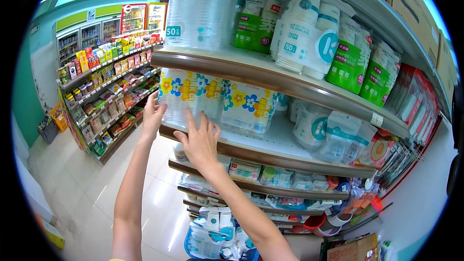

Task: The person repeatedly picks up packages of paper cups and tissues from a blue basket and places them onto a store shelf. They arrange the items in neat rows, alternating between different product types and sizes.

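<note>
My left hand (153,117) is raised at the left end of a shelf, beside a clear flower-printed pack of plastic cups (188,92). Its fingers are at the pack's left side; whether they press on it I cannot tell. In front of the same pack, my right hand (200,143) has its fingers spread, fingertips at or just before the lower front. Neither hand is closed around anything. A second flower-printed pack (248,107) stands to the right on this shelf (279,141).
Overhead, a shelf holds a tall plastic cup stack (201,11) and green paper cup packs (253,29). Its brown front edge (232,69) juts out above my hands. Below stands a blue basket (188,243) of wrapped cups. A snack rack (108,98) is across the tiled floor (90,203).
</note>
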The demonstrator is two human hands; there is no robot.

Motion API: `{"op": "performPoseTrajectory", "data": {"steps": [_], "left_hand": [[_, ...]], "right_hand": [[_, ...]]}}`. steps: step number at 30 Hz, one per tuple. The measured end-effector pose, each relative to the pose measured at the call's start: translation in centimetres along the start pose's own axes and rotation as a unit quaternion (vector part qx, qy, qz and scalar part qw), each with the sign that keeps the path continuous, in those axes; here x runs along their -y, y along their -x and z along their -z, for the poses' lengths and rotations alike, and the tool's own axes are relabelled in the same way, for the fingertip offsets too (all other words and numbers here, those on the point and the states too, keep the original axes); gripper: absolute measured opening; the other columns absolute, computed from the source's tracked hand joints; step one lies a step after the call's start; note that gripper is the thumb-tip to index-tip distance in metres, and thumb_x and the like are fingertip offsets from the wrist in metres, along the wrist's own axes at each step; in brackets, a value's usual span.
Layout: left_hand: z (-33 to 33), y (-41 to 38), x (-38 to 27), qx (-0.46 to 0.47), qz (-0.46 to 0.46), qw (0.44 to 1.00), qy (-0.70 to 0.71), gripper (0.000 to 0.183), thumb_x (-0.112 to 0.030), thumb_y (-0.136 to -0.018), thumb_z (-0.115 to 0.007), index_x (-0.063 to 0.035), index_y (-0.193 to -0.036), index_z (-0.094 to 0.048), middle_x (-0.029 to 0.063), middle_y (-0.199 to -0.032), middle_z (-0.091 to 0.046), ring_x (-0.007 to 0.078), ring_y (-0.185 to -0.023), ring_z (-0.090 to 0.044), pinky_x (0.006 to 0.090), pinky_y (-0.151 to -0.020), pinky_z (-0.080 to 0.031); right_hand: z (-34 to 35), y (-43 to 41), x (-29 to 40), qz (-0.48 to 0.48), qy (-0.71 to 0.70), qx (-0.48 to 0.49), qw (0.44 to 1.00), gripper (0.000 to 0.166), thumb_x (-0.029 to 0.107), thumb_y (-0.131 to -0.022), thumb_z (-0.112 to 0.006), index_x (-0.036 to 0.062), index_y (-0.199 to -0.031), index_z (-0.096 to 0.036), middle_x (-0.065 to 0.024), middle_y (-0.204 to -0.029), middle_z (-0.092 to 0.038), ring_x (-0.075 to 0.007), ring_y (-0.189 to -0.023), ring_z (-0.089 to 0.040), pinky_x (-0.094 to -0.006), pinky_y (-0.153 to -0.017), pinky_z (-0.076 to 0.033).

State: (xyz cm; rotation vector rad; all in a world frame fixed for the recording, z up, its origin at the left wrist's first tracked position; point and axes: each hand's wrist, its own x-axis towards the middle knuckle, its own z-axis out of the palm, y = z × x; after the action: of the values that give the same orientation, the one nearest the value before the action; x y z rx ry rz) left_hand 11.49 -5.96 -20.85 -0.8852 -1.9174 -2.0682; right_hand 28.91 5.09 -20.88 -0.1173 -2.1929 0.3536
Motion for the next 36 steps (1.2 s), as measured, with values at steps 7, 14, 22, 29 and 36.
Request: {"op": "performPoseTrajectory", "data": {"steps": [7, 14, 22, 29, 36], "left_hand": [[-2.7, 1.3, -0.2, 0.027, -0.043, 0.979, -0.197, 0.064, -0.003, -0.086, -0.07, -0.0069, -0.144, -0.043, 0.0204, -0.127, -0.063, 0.027, -0.1, -0.068, 0.0393, -0.085, -0.054], [-4.0, 3.7, -2.3, -0.047, -0.202, 0.919, -0.336, 0.069, -0.002, -0.082, -0.071, -0.0049, -0.145, -0.042, 0.0205, -0.138, -0.056, 0.0385, -0.127, -0.052, 0.0457, -0.107, -0.04], [-7.1, 15.8, -8.0, 0.034, -0.27, 0.954, -0.125, 0.035, -0.002, -0.09, -0.06, -0.002, -0.126, -0.059, 0.0167, -0.124, -0.062, 0.0358, -0.116, -0.058, 0.0449, -0.099, -0.046], [-10.3, 28.3, -7.1, 0.257, -0.299, 0.914, -0.09, 0.027, -0.023, -0.093, -0.059, -0.0052, -0.111, -0.069, 0.0122, -0.096, -0.072, 0.0325, -0.093, -0.067, 0.0443, -0.091, -0.05], [-14.2, 41.2, -4.0, 0.387, -0.078, 0.913, -0.1, 0.019, -0.026, -0.093, -0.06, -0.0102, -0.102, -0.065, 0.0136, -0.07, -0.066, 0.0354, -0.064, -0.065, 0.0441, -0.069, -0.052]], "right_hand": [[1.4, 1.5, -2.8, -0.057, 0.021, 0.059, 0.996, 0.069, 0.041, -0.091, -0.066, 0.0135, -0.149, -0.041, -0.0298, -0.136, -0.046, -0.0401, -0.13, -0.043, -0.058, -0.107, -0.025], [2.9, 2.6, -3.5, -0.007, 0.059, 0.006, 0.998, 0.062, 0.035, -0.093, -0.065, 0.0106, -0.145, -0.045, -0.027, -0.137, -0.049, -0.0374, -0.127, -0.048, -0.0584, -0.107, -0.027], [9.4, 8.7, -1.8, 0.106, -0.13, -0.064, 0.984, 0.023, 0.007, -0.087, -0.065, 0.0045, -0.109, -0.066, -0.0116, -0.108, -0.063, -0.0307, -0.096, -0.061, -0.0402, -0.081, -0.048], [13.2, 22.5, -4.1, 0.065, -0.13, 0.033, 0.989, 0.015, 0.008, -0.074, -0.071, 0.0052, -0.089, -0.068, -0.0075, -0.083, -0.067, -0.0258, -0.072, -0.066, -0.0353, -0.065, -0.052], [16.0, 35.4, -6.7, -0.111, -0.152, 0.15, 0.971, 0.011, 0.011, -0.068, -0.073, 0.0083, -0.078, -0.069, -0.0097, -0.074, -0.069, -0.0294, -0.066, -0.068, -0.0386, -0.058, -0.054]]}}
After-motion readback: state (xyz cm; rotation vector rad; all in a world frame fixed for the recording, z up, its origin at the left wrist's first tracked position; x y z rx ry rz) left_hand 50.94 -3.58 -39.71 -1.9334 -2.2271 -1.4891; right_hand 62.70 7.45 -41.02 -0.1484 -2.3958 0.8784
